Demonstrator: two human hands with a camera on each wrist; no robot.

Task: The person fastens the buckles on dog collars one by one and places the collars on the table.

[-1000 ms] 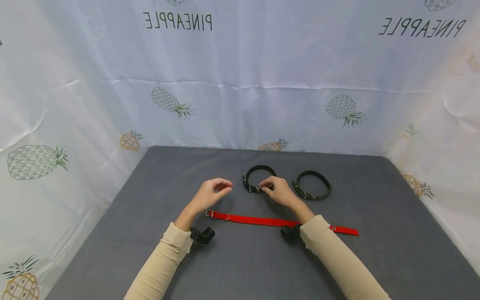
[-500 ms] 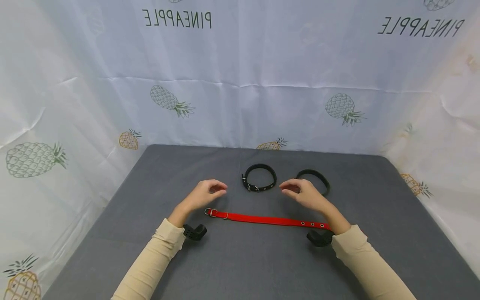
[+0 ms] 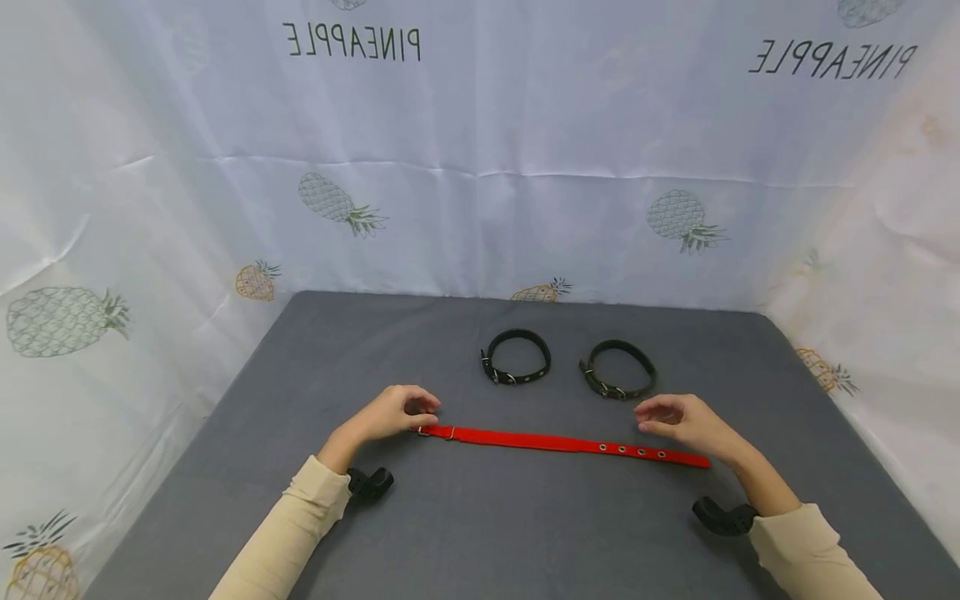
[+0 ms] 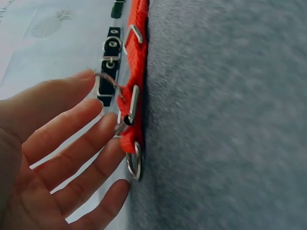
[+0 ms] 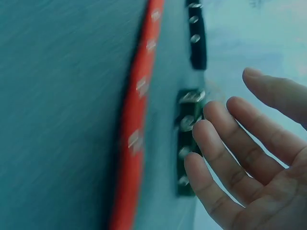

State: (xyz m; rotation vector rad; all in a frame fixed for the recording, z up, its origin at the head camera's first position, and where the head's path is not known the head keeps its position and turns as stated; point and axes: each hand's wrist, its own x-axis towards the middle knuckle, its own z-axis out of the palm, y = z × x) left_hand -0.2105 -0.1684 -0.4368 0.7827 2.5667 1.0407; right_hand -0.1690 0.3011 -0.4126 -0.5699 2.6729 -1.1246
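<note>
Collar, red and unfastened, lies on the worktop; left hand, fingers relaxed, is at its buckle, right hand, loose and empty, near the holed end. Pinching both ends gently seems wise.

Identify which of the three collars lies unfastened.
The red collar, stretched out in a nearly straight line; the black collar and dark green collar beyond it are each closed into a loop.

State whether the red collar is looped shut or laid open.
Open: the red collar lies stretched out along the grey table, its holed end well apart from its buckle.
</note>
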